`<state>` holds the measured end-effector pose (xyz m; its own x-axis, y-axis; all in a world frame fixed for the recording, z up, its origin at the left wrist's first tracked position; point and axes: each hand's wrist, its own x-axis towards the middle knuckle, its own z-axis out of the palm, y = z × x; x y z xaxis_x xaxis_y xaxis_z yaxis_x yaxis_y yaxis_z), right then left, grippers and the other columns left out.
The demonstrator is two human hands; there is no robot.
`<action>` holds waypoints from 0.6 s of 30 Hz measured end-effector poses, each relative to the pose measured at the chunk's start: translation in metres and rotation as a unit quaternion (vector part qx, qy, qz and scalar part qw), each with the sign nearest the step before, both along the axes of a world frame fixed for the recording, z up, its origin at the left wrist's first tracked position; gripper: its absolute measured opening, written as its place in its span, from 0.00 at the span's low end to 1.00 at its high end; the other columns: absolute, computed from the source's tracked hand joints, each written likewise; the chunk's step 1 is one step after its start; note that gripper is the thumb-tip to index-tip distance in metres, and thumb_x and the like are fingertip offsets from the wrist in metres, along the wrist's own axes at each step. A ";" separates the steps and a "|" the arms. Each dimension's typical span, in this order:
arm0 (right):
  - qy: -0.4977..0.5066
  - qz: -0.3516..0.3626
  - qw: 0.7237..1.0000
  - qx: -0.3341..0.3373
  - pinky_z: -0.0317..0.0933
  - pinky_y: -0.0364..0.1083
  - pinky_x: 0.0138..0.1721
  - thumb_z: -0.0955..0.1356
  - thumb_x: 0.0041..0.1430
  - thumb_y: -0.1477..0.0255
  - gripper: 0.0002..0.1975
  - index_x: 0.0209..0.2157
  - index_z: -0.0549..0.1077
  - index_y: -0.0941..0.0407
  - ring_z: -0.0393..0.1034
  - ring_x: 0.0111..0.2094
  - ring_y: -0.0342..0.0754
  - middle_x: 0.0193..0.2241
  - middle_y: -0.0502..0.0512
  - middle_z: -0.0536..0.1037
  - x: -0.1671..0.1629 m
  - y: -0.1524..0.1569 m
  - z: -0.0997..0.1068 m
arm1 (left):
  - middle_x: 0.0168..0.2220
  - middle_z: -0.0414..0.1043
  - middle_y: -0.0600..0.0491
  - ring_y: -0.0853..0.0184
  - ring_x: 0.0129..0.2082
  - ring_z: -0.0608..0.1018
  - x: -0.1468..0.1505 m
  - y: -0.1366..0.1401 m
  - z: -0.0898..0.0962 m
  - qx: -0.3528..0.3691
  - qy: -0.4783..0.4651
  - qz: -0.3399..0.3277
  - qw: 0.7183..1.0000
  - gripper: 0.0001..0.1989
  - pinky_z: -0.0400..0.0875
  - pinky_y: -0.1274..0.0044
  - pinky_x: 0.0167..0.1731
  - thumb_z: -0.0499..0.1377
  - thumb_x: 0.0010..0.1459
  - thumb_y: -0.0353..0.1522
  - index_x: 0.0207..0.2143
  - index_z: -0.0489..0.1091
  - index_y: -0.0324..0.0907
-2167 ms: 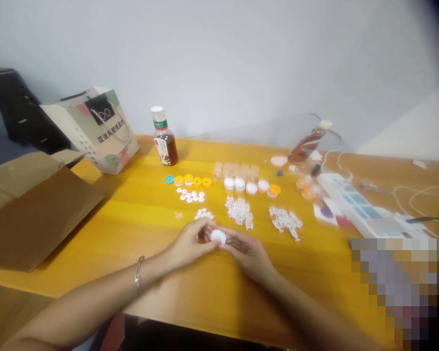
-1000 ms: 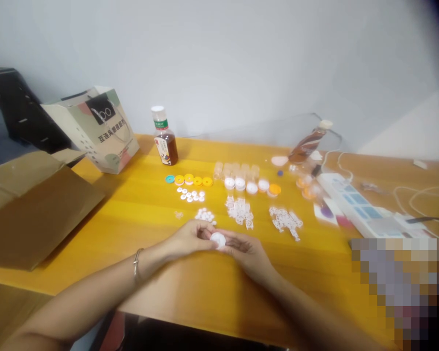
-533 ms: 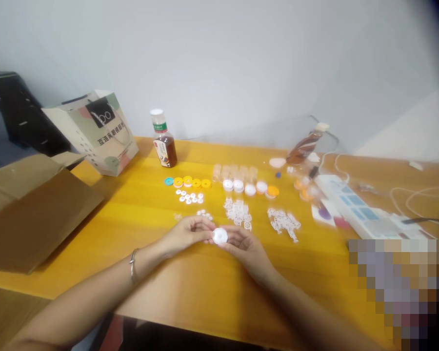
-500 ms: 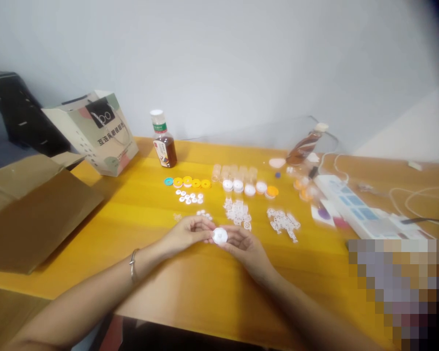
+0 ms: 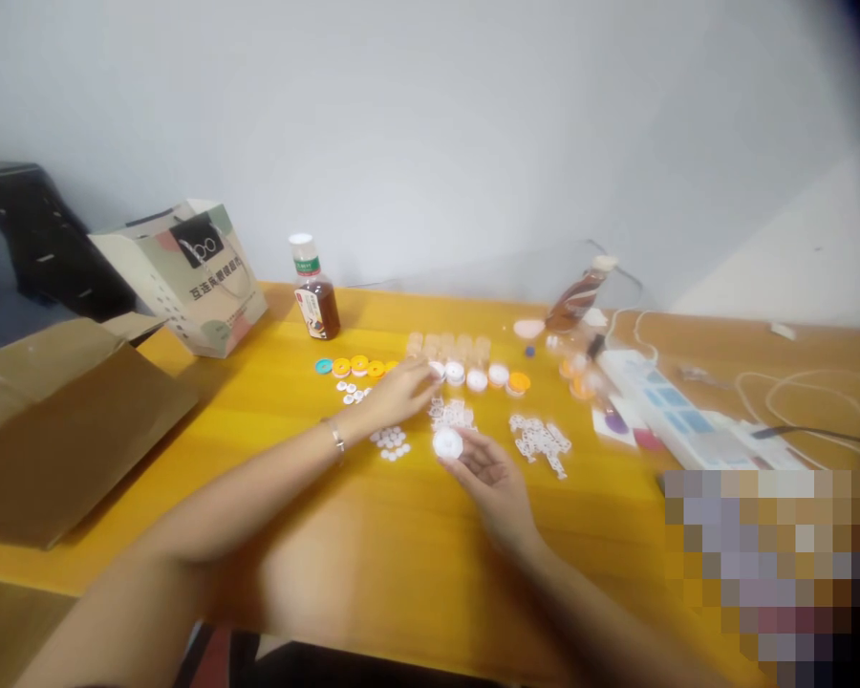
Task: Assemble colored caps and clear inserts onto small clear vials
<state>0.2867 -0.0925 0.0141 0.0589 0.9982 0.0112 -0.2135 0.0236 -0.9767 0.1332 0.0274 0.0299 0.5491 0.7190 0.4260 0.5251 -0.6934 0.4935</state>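
Between the thumb and fingers of my right hand (image 5: pixel 491 483) is a white round disc (image 5: pixel 447 442) with a small mark at its centre, held above the table. My left hand (image 5: pixel 401 394) reaches forward, its fingertips at the leftmost white round cap (image 5: pixel 437 371) in a row. Blur hides whether those fingers grip the cap. To the left of that hand runs a row of yellow rings (image 5: pixel 359 364) with one teal ring (image 5: pixel 323 366). Small white discs (image 5: pixel 391 442) lie below my left wrist, and white cut-out plastic pieces (image 5: pixel 453 414) lie just beyond the held disc.
Clear cylinders (image 5: pixel 448 346) stand behind the caps. More white plastic pieces (image 5: pixel 541 440) lie to the right, near a power strip (image 5: pixel 659 397) with cables. A dark drink bottle (image 5: pixel 315 301) and a paper bag (image 5: pixel 204 277) stand at the back left; a cardboard box (image 5: pixel 72 430) is at the left.
My left hand has let go of the white disc and moved forward to the row of caps. The disc stays in my right hand. The view has shifted slightly.
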 end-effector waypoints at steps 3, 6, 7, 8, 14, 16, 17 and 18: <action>0.000 -0.010 1.000 -0.004 0.65 0.49 0.44 0.72 0.42 0.72 0.18 0.39 0.70 0.55 0.72 0.36 0.47 0.32 0.52 0.77 0.001 0.001 0.001 | 0.35 0.67 0.48 0.64 0.39 0.69 0.014 0.014 -0.001 0.070 0.065 0.020 0.995 0.08 0.63 0.72 0.41 0.49 0.58 0.29 0.36 0.66 0.38; 0.008 -0.009 1.000 -0.003 0.65 0.50 0.45 0.72 0.43 0.73 0.17 0.38 0.70 0.55 0.72 0.37 0.47 0.33 0.52 0.77 0.000 -0.001 0.002 | 0.35 0.67 0.48 0.64 0.38 0.68 0.029 0.019 -0.003 0.090 0.095 0.016 0.991 0.09 0.63 0.72 0.41 0.48 0.58 0.30 0.37 0.66 0.38; 0.013 -0.006 1.000 -0.002 0.64 0.50 0.45 0.72 0.43 0.73 0.17 0.39 0.70 0.55 0.72 0.37 0.47 0.33 0.52 0.77 0.000 -0.002 0.003 | 0.36 0.67 0.48 0.64 0.39 0.68 0.035 0.019 -0.003 0.095 0.104 0.000 0.990 0.09 0.62 0.72 0.41 0.49 0.58 0.31 0.37 0.66 0.38; 0.018 -0.004 1.000 -0.001 0.64 0.50 0.45 0.72 0.43 0.73 0.17 0.39 0.70 0.55 0.72 0.37 0.47 0.34 0.52 0.77 0.000 -0.004 0.003 | 0.37 0.67 0.48 0.63 0.40 0.68 0.043 0.020 -0.003 0.105 0.120 -0.025 0.987 0.09 0.62 0.72 0.42 0.49 0.58 0.31 0.39 0.66 0.39; 0.019 0.007 1.000 0.007 0.65 0.51 0.45 0.71 0.44 0.73 0.18 0.40 0.70 0.55 0.72 0.37 0.49 0.36 0.55 0.77 -0.001 -0.012 0.007 | 0.47 0.64 0.48 0.63 0.48 0.63 0.103 0.026 -0.006 0.186 0.187 -0.123 0.957 0.12 0.58 0.71 0.45 0.46 0.60 0.28 0.45 0.62 0.39; 0.016 0.014 1.000 0.012 0.65 0.50 0.44 0.71 0.44 0.73 0.17 0.40 0.70 0.55 0.72 0.37 0.49 0.36 0.55 0.78 -0.001 -0.013 0.008 | 0.44 0.65 0.46 0.62 0.47 0.64 0.118 0.030 -0.009 0.190 0.201 -0.115 0.954 0.12 0.58 0.71 0.43 0.45 0.60 0.27 0.43 0.64 0.37; 0.014 0.016 1.000 0.012 0.65 0.50 0.44 0.71 0.44 0.73 0.17 0.40 0.70 0.55 0.72 0.37 0.49 0.35 0.55 0.78 -0.001 -0.013 0.009 | 0.42 0.66 0.46 0.61 0.46 0.65 0.124 0.032 -0.011 0.188 0.208 -0.111 0.954 0.12 0.59 0.71 0.42 0.45 0.60 0.27 0.41 0.65 0.36; 0.013 0.016 1.000 0.012 0.65 0.51 0.44 0.71 0.44 0.72 0.18 0.40 0.70 0.55 0.72 0.37 0.49 0.35 0.55 0.78 -0.001 -0.013 0.009 | 0.40 0.66 0.45 0.61 0.44 0.65 0.128 0.034 -0.012 0.185 0.212 -0.107 0.954 0.11 0.59 0.72 0.40 0.45 0.60 0.26 0.39 0.66 0.36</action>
<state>0.2862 -0.1054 0.0232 0.0282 0.9990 0.0349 -0.2393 0.0406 -0.9701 0.2611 0.0616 0.0177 0.8463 0.4146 0.3345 0.4495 -0.8928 -0.0308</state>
